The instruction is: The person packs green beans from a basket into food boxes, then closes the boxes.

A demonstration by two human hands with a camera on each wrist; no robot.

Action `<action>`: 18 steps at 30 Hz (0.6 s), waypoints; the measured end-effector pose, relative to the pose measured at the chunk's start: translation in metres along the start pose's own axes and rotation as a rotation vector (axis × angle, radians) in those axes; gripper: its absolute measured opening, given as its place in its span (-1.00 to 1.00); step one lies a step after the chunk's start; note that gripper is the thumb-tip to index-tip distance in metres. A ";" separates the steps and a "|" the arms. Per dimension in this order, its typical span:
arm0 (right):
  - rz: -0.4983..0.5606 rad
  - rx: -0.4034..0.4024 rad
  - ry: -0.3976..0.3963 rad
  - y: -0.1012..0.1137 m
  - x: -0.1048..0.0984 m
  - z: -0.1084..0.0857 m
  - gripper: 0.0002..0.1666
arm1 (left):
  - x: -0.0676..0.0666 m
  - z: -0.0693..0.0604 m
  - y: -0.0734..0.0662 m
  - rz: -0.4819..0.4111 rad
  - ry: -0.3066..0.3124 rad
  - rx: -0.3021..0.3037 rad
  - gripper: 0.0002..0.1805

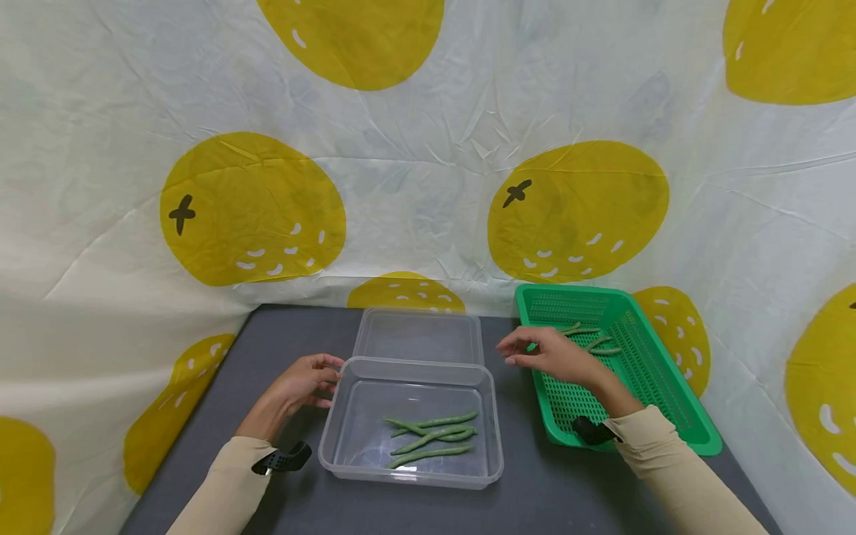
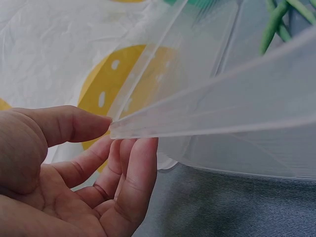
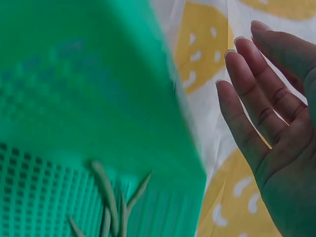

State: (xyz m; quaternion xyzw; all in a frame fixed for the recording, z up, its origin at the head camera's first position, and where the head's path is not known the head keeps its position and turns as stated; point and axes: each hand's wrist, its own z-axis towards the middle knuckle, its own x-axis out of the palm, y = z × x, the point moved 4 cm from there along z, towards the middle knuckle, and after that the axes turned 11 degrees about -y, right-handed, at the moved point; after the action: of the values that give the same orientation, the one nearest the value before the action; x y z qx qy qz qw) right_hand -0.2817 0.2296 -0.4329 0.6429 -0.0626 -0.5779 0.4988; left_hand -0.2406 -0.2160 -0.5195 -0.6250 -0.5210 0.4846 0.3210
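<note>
Between left fingers (image 2: 140,173): container rim (image 2: 136,129) | beside right fingers (image 3: 251,89): basket (image 3: 148,128)

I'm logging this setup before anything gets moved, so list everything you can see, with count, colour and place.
Container: 1, clear, front middle of table
Beans in container: about 5, green, on its floor
Flat lid: 1, clear, behind container
Basket: 1, green, right side of table
Beans in basket: several, green, far part; partly hidden
Table: 1, dark grey, beneath everything
Backdrop: white, yellow fruit print, around table
Sleeves: 2, beige, on the arms
Wrist devices: 2, black, one per wrist
Left hand: 1, pinching container's rim
Right hand: 1, holding nothing, by basket's left rim
</note>
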 end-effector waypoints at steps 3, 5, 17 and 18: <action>-0.013 0.026 -0.028 -0.011 -0.012 -0.003 -0.69 | 0.000 0.000 0.000 0.004 -0.001 -0.002 -0.59; -0.028 0.038 -0.048 -0.018 -0.019 -0.005 -0.69 | -0.001 0.000 -0.001 0.004 0.000 -0.003 -0.58; -0.014 0.120 -0.102 -0.057 -0.046 -0.012 -0.63 | -0.002 0.001 -0.004 0.003 0.006 -0.013 -0.58; -0.023 0.114 -0.105 -0.059 -0.048 -0.013 -0.63 | -0.002 0.001 -0.004 0.002 0.006 -0.015 -0.58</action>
State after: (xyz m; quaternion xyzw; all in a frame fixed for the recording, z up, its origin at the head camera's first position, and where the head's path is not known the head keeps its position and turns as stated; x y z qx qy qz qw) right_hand -0.3162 0.2980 -0.4444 0.6396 -0.1142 -0.6121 0.4508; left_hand -0.2428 -0.2173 -0.5156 -0.6293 -0.5230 0.4791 0.3175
